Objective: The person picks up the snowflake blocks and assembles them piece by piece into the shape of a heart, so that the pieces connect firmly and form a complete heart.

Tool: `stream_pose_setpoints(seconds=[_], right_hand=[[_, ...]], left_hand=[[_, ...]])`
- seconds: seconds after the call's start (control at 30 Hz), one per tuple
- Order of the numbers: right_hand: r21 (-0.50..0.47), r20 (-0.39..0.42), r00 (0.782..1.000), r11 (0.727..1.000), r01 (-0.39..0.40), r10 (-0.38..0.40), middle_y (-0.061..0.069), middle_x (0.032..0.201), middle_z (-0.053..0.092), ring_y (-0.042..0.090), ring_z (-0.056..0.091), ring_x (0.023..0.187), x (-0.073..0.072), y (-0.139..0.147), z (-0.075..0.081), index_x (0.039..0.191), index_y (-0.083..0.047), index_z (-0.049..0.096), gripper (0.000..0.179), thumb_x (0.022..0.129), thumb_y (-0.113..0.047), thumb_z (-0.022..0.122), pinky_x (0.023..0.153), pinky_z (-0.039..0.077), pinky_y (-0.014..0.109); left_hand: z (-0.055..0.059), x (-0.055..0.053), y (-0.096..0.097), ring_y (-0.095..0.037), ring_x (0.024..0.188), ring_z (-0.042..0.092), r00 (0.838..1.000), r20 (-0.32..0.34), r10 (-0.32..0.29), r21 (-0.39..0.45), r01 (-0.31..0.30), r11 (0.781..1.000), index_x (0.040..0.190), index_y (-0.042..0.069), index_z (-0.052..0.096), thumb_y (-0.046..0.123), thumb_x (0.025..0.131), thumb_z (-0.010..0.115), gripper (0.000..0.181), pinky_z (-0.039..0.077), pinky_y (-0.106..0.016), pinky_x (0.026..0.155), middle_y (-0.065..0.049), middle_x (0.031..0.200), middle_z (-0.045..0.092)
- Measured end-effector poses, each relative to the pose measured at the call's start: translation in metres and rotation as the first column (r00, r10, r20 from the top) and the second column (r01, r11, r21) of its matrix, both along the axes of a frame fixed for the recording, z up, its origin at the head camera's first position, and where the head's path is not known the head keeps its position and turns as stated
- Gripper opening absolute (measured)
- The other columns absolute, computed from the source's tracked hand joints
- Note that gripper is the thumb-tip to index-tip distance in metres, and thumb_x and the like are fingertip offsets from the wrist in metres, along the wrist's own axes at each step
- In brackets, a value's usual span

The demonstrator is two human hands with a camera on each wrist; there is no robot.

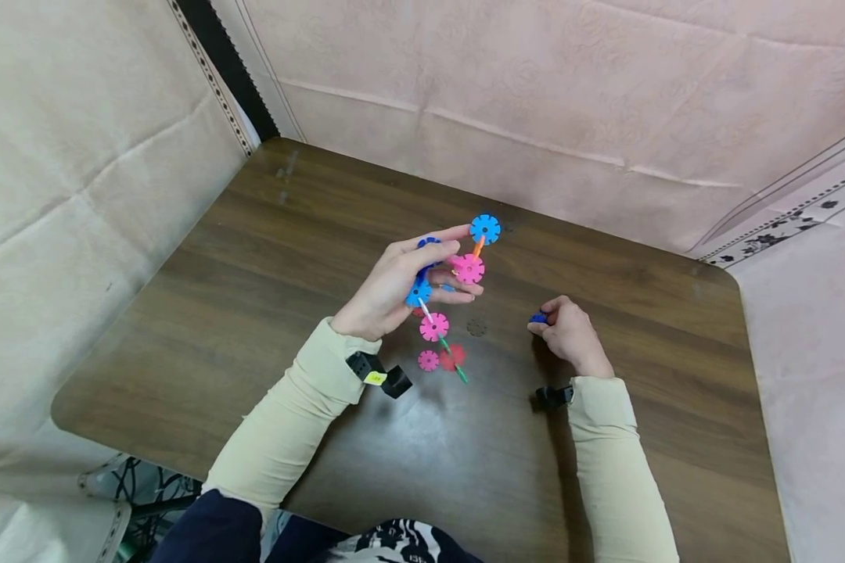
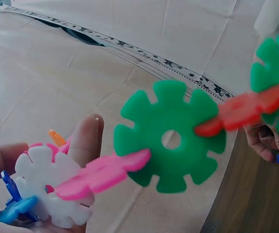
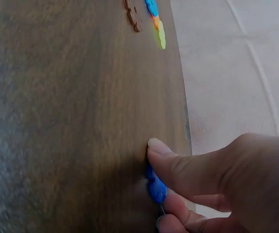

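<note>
My left hand (image 1: 387, 289) holds a chain of linked notched plastic discs between thumb and fingers. Toward its far end are a light blue disc (image 1: 484, 229) and a pink disc (image 1: 469, 269), with an orange one edge-on between them. From the hand, the other end hangs toward me; the left wrist view shows its white disc (image 2: 47, 182), a large green disc (image 2: 171, 138) and a red disc (image 2: 241, 112). Fingers hide part of the chain. At the tabletop, my right hand (image 1: 573, 340) pinches a dark blue disc (image 3: 156, 187) between thumb and fingers, apart from the chain.
On the brown table (image 1: 289, 258) lie a brown disc (image 1: 476, 327) and a small pink disc (image 1: 428, 360), between the hands and below the chain. Pale cloth (image 1: 535, 94) hangs behind the table and along its sides.
</note>
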State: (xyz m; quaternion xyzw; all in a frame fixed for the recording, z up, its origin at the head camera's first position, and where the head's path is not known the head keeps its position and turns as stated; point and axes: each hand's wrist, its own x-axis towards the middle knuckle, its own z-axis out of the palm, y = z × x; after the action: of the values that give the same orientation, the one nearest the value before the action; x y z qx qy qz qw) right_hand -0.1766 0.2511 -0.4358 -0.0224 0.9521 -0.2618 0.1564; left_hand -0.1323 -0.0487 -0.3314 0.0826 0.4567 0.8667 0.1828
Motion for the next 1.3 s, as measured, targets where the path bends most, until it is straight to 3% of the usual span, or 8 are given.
stream_pose_setpoints(seconds=[0.13, 0.27, 0.43, 0.63, 0.8, 0.93, 1.03, 1.3], right_hand=[[-0.002, 0.049, 0.999, 1.0, 0.006, -0.006, 0.022, 0.112, 0.058, 0.033, 0.057, 0.099, -0.001, 0.001, 0.002, 0.12, 0.003, 0.052, 0.042, 0.093, -0.026, 0.067, 0.088, 0.05, 0.047], [-0.013, 0.035, 0.999, 1.0, 0.003, -0.003, 0.018, 0.105, 0.06, 0.029, 0.056, 0.09, 0.002, 0.001, 0.004, 0.111, 0.0, 0.055, 0.034, 0.093, -0.026, 0.067, 0.078, 0.05, 0.04], [-0.211, -0.178, 0.984, 0.977, -0.023, -0.015, 0.01, 0.092, 0.06, 0.024, 0.052, 0.08, 0.01, -0.014, 0.021, 0.104, -0.005, 0.056, 0.028, 0.094, -0.029, 0.066, 0.066, 0.045, 0.032], [-0.508, -0.488, 0.865, 0.843, -0.175, -0.114, 0.004, 0.091, 0.065, 0.017, 0.055, 0.077, 0.026, -0.047, 0.07, 0.109, -0.009, 0.067, 0.024, 0.091, -0.024, 0.069, 0.062, 0.044, 0.024], [-0.582, -0.616, 0.767, 0.759, -0.292, -0.177, 0.012, 0.092, 0.067, 0.018, 0.054, 0.079, 0.049, -0.075, 0.115, 0.102, 0.001, 0.07, 0.014, 0.089, -0.004, 0.069, 0.067, 0.043, 0.025], [-0.541, -0.684, 0.71, 0.77, -0.338, -0.168, 0.016, 0.092, 0.067, 0.017, 0.053, 0.084, 0.057, -0.088, 0.134, 0.103, 0.005, 0.07, 0.016, 0.088, 0.003, 0.068, 0.074, 0.044, 0.026], [-0.517, -0.703, 0.691, 0.789, -0.332, -0.17, 0.014, 0.093, 0.067, 0.016, 0.052, 0.086, 0.058, -0.092, 0.135, 0.105, 0.003, 0.071, 0.017, 0.088, 0.002, 0.068, 0.075, 0.044, 0.026], [-0.515, -0.702, 0.689, 0.799, -0.312, -0.183, 0.013, 0.093, 0.068, 0.016, 0.053, 0.084, 0.058, -0.092, 0.133, 0.104, 0.003, 0.071, 0.017, 0.087, 0.003, 0.068, 0.075, 0.044, 0.025]], left_hand=[[0.0, 0.0, 0.0, -0.043, 0.094, 0.067, 1.0, -0.017, 0.008, -0.017, -0.009, 1.0, 0.134, 0.007, 0.058, 0.018, 0.098, 0.06, 0.038, 0.053, -0.052, 0.086, -0.007, 0.058, 0.043], [0.0, 0.001, 0.001, -0.042, 0.092, 0.068, 1.0, -0.004, 0.013, -0.015, -0.013, 1.0, 0.133, 0.003, 0.058, 0.014, 0.099, 0.055, 0.036, 0.053, -0.054, 0.084, -0.007, 0.06, 0.041], [0.001, 0.002, 0.001, -0.042, 0.094, 0.068, 1.0, 0.015, -0.008, -0.01, 0.008, 1.0, 0.137, 0.005, 0.053, 0.01, 0.101, 0.047, 0.037, 0.053, -0.056, 0.083, -0.009, 0.08, 0.051], [0.001, 0.002, 0.0, -0.041, 0.094, 0.068, 0.999, -0.007, -0.04, -0.01, 0.04, 0.999, 0.143, 0.02, 0.05, 0.013, 0.103, 0.047, 0.041, 0.054, -0.055, 0.078, -0.018, 0.127, 0.052], [0.001, 0.002, 0.0, -0.041, 0.093, 0.068, 0.997, -0.043, -0.072, -0.02, 0.071, 0.997, 0.144, 0.023, 0.049, 0.013, 0.103, 0.046, 0.043, 0.054, -0.054, 0.074, -0.019, 0.137, 0.05], [0.001, 0.003, 0.001, -0.041, 0.093, 0.068, 0.994, -0.059, -0.092, -0.051, 0.089, 0.995, 0.144, 0.022, 0.049, 0.014, 0.103, 0.046, 0.042, 0.054, -0.056, 0.072, -0.023, 0.128, 0.058], [0.0, 0.003, 0.001, -0.041, 0.092, 0.069, 0.992, -0.064, -0.105, -0.071, 0.1, 0.992, 0.145, 0.021, 0.048, 0.014, 0.103, 0.046, 0.042, 0.054, -0.056, 0.071, -0.025, 0.122, 0.062], [-0.001, 0.002, 0.001, -0.04, 0.09, 0.069, 0.992, -0.062, -0.109, -0.082, 0.104, 0.991, 0.142, 0.02, 0.052, 0.014, 0.102, 0.047, 0.04, 0.055, -0.055, 0.07, -0.025, 0.114, 0.065]])
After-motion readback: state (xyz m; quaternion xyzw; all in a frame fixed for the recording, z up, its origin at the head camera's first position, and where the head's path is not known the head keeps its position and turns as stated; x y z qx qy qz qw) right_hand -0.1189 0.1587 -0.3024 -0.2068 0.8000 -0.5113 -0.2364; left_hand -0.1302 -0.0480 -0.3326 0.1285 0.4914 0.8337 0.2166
